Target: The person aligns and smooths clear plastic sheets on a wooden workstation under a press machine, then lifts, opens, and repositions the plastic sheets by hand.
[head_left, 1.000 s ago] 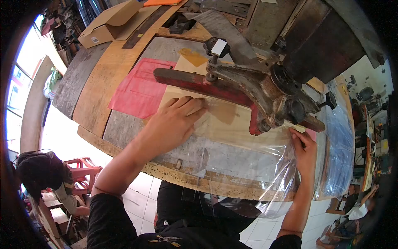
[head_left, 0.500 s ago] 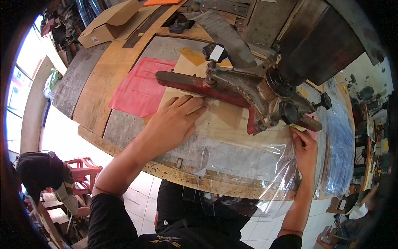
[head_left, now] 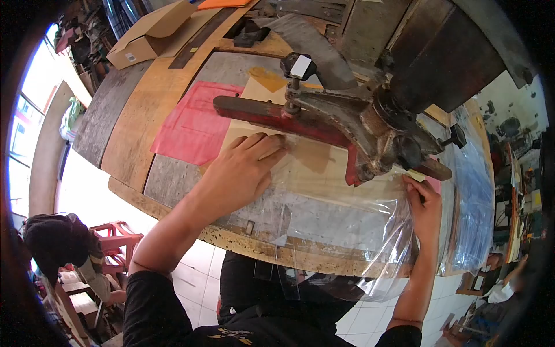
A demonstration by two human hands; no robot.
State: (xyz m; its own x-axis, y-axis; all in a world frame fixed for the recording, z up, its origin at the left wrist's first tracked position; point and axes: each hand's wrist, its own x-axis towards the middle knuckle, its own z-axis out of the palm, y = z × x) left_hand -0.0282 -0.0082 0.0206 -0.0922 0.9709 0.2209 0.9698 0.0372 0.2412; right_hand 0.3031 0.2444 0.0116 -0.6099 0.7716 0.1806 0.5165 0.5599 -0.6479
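Observation:
My left hand (head_left: pixel 245 168) rests on the worktable with its fingers bent together at the left top edge of a clear plastic sheet (head_left: pixel 347 231). At the sheet's right side, my right hand (head_left: pixel 425 205) pinches the edge between thumb and curled fingers. The sheet spreads between both hands and droops over the table's front edge. Just beyond my fingers, a long red press bar (head_left: pixel 277 120) crosses above a beige sheet (head_left: pixel 254 132). A cast metal bracket (head_left: pixel 352 115) with black knobs carries the bar. The sheet's far edge is hard to make out near the bar.
A red sheet (head_left: pixel 193 124) lies left of the bar. Stacked clear plastic (head_left: pixel 471 202) sits at the right. A cardboard box (head_left: pixel 150 37) stands at the back left. The dark machine head (head_left: pixel 451 58) overhangs the back right. People are partly visible at both lower sides.
The press bar and its bracket appear slightly higher, with the bar's left end a little farther left. Both my hands keep almost the same place on the plastic.

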